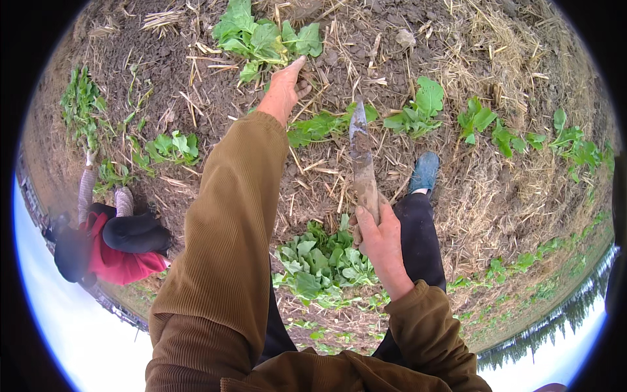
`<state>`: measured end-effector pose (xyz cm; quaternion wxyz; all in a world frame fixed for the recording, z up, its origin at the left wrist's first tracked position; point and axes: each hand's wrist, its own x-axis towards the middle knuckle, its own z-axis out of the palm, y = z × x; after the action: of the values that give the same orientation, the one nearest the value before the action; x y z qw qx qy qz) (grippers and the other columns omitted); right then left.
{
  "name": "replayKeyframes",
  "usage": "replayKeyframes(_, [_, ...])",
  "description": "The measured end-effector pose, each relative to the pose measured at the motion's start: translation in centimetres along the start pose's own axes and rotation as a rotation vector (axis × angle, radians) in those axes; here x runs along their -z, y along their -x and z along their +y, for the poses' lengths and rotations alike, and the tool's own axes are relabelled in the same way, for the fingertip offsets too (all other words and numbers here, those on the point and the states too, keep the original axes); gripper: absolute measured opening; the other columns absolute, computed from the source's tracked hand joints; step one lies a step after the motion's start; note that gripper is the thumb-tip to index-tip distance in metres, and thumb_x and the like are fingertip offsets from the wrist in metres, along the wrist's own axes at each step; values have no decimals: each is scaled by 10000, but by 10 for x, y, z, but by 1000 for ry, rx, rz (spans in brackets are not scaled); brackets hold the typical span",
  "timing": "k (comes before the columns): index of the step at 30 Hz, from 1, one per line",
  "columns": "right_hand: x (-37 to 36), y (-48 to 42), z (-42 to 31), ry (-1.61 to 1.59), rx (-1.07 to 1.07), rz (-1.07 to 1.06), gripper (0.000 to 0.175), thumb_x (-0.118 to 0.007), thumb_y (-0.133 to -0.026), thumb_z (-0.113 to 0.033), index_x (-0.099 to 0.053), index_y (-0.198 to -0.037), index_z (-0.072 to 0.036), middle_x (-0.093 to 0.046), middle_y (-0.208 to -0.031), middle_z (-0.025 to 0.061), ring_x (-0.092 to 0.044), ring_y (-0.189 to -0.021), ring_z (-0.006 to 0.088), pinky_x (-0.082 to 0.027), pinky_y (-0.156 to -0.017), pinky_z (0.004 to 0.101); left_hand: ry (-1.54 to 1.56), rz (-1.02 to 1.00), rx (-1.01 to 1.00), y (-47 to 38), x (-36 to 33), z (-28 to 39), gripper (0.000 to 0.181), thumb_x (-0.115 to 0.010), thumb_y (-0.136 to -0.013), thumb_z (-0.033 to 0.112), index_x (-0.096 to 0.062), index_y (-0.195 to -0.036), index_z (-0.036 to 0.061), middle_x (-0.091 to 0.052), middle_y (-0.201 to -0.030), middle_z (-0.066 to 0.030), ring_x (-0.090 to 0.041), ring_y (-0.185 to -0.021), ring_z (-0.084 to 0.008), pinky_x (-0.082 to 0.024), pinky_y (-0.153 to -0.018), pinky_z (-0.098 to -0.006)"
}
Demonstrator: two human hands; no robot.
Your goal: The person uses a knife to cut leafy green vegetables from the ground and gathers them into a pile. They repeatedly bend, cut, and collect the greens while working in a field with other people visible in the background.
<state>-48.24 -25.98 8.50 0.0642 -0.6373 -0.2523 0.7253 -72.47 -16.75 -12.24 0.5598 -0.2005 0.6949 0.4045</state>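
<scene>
My left hand (285, 88) reaches forward beside a bunch of cut-looking leafy greens (264, 39) on the soil. Its thumb side points at the leaves, some fingers are curled, and nothing shows in its grasp. My right hand (384, 240) grips a long knife (361, 142) by its handle, blade pointing away from me. Mud is smeared over the blade. Just beyond the knife tip and to its left, a low green plant (323, 125) spreads over the ground. Between my legs is a dense cluster of broad-leaved greens (321, 264).
A row of leafy plants (416, 112) runs right. Dry straw (490, 63) litters the soil. My blue shoe (425, 171) stands right of the knife. At left, a crouching person in a red garment (125, 262) has a hand at a bundle of greens (81, 100).
</scene>
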Motion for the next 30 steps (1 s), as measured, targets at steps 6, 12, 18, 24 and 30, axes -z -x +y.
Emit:
replayKeyframes(6, [0, 0, -2, -13, 6, -9, 339, -496, -858, -114, -414, -1166, 3, -530, -705, 23, -440, -470, 49, -364, -395, 195, 156, -167, -131, 28, -4, 25, 106, -580, -824, 157, -579, -901, 84, -533, -816, -41, -456, -650, -124, -471, -684, -297])
replayKeyframes(12, [-6, -3, -7, -24, 38, 38, 319, -499, -856, -103, -418, -1145, 5, -512, -674, 20, -439, -459, 55, -364, -378, 203, -2, -638, -172, 72, 50, 67, 254, -537, -859, 173, -535, -1081, 49, -584, -891, -35, -555, -786, -126, -489, -702, -267])
replayKeyframes(18, [-8, -6, 3, 2, 63, 38, 310, -488, -856, -115, -429, -1139, -3, -536, -702, 34, -450, -462, 61, -382, -396, 210, 181, -738, -405, 127, 52, 76, 248, -506, -878, 187, -525, -1076, 38, -558, -782, -7, -522, -725, -103, -490, -701, -297])
replayKeyframes(24, [-17, -12, 4, 118, 228, 154, 253, -542, -834, -111, -474, -1054, -6, -553, -706, 31, -461, -491, 61, -389, -422, 211, -120, -436, -422, 159, 43, 48, 222, -509, -880, 196, -553, -1053, 65, -556, -799, 0, -516, -762, -83, -400, -615, -213])
replayKeyframes(30, [-14, -12, -3, 3, 116, 170, 212, -595, -806, -129, -517, -969, -18, -546, -780, 15, -488, -617, 52, -416, -509, 208, -54, -456, -83, 181, 51, -52, 181, -537, -863, 183, -559, -995, 61, -578, -859, -18, -524, -762, -99, -438, -671, -237])
